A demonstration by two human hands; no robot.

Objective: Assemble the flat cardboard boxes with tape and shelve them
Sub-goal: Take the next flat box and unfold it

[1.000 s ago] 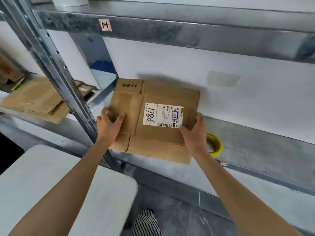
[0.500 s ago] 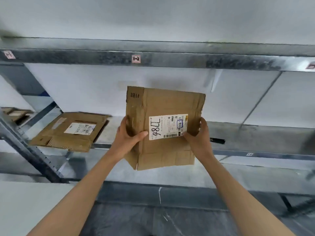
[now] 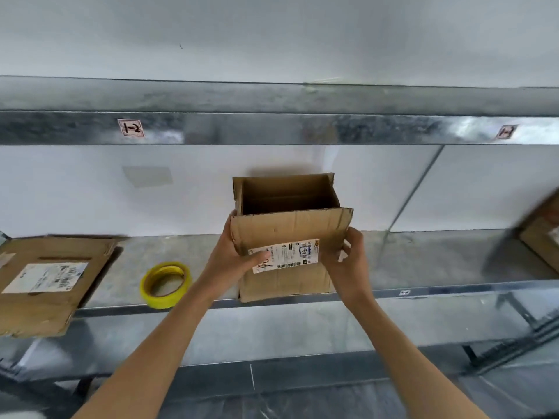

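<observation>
Left hand (image 3: 239,263) and right hand (image 3: 348,264) grip the box (image 3: 290,228), which looks opened into shape but untaped. The tape roll (image 3: 165,284) lies left of it, with a flat box (image 3: 45,285) beyond.

White wall (image 3: 272,40): behind and above the fingers (image 3: 353,241), spanning the full width.
Sticker 1 (image 3: 130,127): white, red border, handwritten "1-2"; high above and well left of the fingers.
Sticker 2 (image 3: 505,131): same type; above and well right of the fingers; marking blurred.
Grey patch (image 3: 147,176): rectangular, on the wall, above and left of the fingers, below sticker 1.
Small label (image 3: 404,293): below and right of the fingers; text unreadable.
Dark floor (image 3: 302,397): well below the fingers.
</observation>
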